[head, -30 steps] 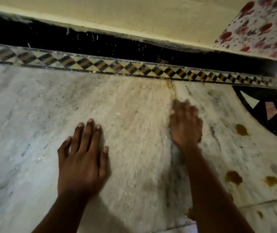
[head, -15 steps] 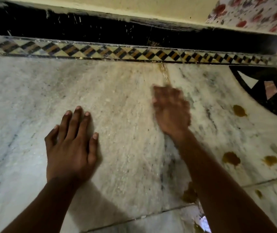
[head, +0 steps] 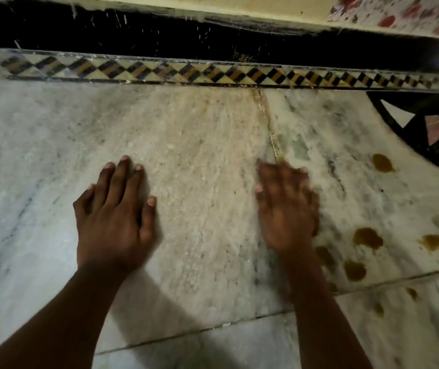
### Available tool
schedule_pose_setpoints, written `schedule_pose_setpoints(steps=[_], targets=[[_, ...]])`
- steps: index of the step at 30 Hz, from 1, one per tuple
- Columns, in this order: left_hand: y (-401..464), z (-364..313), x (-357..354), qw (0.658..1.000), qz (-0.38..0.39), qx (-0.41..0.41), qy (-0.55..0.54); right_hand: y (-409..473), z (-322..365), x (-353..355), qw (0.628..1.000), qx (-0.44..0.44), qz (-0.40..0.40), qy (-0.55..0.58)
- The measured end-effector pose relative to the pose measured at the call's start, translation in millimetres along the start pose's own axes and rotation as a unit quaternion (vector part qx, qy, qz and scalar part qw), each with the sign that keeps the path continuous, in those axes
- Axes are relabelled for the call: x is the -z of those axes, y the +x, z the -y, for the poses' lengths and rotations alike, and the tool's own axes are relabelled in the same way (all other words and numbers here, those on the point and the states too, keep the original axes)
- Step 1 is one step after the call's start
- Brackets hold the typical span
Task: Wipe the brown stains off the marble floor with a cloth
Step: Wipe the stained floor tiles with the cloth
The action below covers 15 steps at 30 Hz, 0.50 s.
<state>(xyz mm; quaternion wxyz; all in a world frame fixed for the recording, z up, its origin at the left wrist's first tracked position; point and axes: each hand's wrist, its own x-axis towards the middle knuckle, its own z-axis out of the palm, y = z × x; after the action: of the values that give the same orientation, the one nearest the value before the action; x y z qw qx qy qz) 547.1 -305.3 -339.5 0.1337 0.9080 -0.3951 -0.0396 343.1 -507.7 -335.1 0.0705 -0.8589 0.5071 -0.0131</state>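
My left hand (head: 114, 217) lies flat on the pale marble floor (head: 202, 161), fingers slightly apart, holding nothing. To its right, my right hand (head: 285, 209) also rests palm down on the floor, blurred by motion, its fingertips beside the slab joint (head: 271, 134). Several brown stains dot the marble to the right of that hand: one far stain (head: 382, 163), a larger stain (head: 367, 237), and another stain (head: 354, 270) close to my right wrist. No cloth shows in view.
A patterned black-and-yellow tile border (head: 213, 73) runs along the far side, with a black skirting (head: 159, 35) and wall behind it. A black inlaid floor motif (head: 426, 123) sits at the right. Floral fabric (head: 412, 12) hangs in the top right corner.
My right hand has slid back toward me, away from the tile border. My left hand stays planted in the same spot. More stains show at the right.
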Motion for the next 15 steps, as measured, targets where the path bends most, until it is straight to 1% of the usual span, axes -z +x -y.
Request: schedule_pose_setpoints(steps=[2,3,4,5,6,7,9,10,11,12,13,15], targets=[[-2,1,0,1.000,-0.008,0.005,0.007,45,3,4,0.991,-0.127,-0.007,0.046],[-2,2,-1,1.000,-0.009,0.004,0.011,71,13,3,0.981,-0.172,-0.001,0.084],[-1,1,-2,1.000,-0.009,-0.001,0.011,92,28,3,0.975,-0.192,0.009,0.109],[-1,2,-3,1.000,-0.010,-0.006,0.011,104,44,0,0.977,-0.178,0.019,0.115],[-1,2,-2,1.000,-0.011,-0.006,0.009,105,60,-4,0.986,-0.124,0.028,0.106],[-1,2,-2,1.000,-0.011,-0.005,0.007,94,72,-8,0.994,-0.045,0.033,0.091],[-1,2,-2,1.000,-0.012,-0.008,0.007,43,79,-12,0.993,0.100,0.019,0.053],[-1,1,-2,1.000,-0.010,-0.008,0.006,9,72,-11,0.989,0.142,0.014,0.036],[-1,1,-1,1.000,-0.007,-0.008,0.005,-20,58,-10,0.987,0.154,0.018,0.028],[-1,1,-1,1.000,-0.005,-0.007,0.003,-39,40,-7,0.991,0.133,0.023,0.020],[-1,1,0,1.000,-0.006,-0.006,0.003,-45,22,-4,0.995,0.089,0.028,0.014],[-1,1,0,1.000,-0.008,-0.008,0.005,-19,-4,0,1.000,-0.008,0.026,0.012]])
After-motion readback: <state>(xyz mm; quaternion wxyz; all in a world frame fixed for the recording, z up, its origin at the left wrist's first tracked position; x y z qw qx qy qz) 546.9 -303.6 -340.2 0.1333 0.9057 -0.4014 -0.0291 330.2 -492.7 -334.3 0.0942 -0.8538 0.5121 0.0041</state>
